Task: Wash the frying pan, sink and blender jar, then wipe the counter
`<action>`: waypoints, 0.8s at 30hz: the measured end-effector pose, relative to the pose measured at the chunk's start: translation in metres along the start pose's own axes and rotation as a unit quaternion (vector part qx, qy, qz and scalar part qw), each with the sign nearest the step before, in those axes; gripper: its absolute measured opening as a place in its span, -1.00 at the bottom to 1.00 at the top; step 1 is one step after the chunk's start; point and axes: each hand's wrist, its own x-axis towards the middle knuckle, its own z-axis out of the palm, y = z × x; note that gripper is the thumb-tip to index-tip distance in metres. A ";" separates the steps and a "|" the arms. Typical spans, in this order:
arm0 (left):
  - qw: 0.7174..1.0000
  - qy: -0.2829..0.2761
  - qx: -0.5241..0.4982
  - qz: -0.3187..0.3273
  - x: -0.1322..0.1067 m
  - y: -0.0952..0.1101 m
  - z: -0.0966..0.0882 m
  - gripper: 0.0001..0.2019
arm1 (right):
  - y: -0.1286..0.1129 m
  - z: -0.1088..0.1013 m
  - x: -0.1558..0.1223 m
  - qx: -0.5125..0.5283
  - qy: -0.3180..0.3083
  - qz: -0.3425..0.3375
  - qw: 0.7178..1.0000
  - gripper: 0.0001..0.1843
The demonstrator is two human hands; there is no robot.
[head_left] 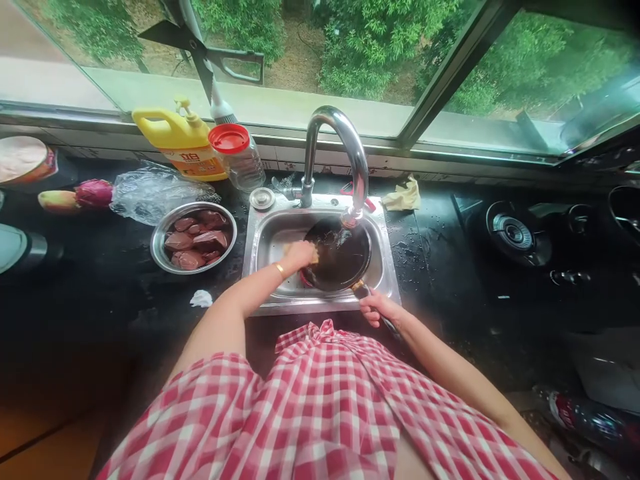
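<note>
A dark frying pan is tilted in the steel sink, under the curved faucet. Wrapped round its black handle are the fingers of my right hand. My left hand, with a gold bracelet at the wrist, is closed over a small yellowish sponge at the pan's left inner side; most of the sponge is hidden by the fingers. Water shows at the faucet's mouth and on the pan's dark surface.
Left of the sink stands a steel bowl of raw dark-red meat, near a crumpled plastic bag, a yellow jug and a red-lidded jar. To the right are a tan cloth and a gas burner.
</note>
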 end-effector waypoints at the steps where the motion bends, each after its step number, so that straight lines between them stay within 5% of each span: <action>1: 1.000 0.026 0.010 -0.011 0.007 -0.002 -0.009 -0.73 | 0.002 0.005 -0.001 0.005 -0.024 0.021 0.999 -0.51; 6: 0.993 0.108 -0.047 0.014 0.037 0.053 -0.013 -0.62 | 0.006 0.029 0.009 0.030 -0.095 0.062 0.993 -0.58; 10: 0.967 0.023 -0.157 0.199 0.020 0.092 0.016 -0.56 | 0.003 0.028 0.014 -0.013 0.006 -0.024 1.000 -0.55; 13: 0.955 -0.062 -0.115 0.266 -0.005 0.080 0.027 -0.55 | 0.001 0.023 0.010 -0.065 0.114 -0.090 0.987 -0.51; 17: 0.985 -0.093 0.067 0.131 -0.022 0.035 0.018 -0.66 | 0.003 0.018 0.001 -0.184 0.226 -0.096 0.952 -0.32; 19: 0.991 -0.066 0.095 0.062 -0.026 0.012 0.011 -0.65 | 0.007 0.013 -0.006 -0.288 0.298 -0.091 0.905 -0.27; 24: 0.996 0.003 0.082 -0.039 -0.045 -0.033 0.008 -0.58 | 0.027 -0.009 -0.033 -0.549 0.445 -0.072 0.704 -0.22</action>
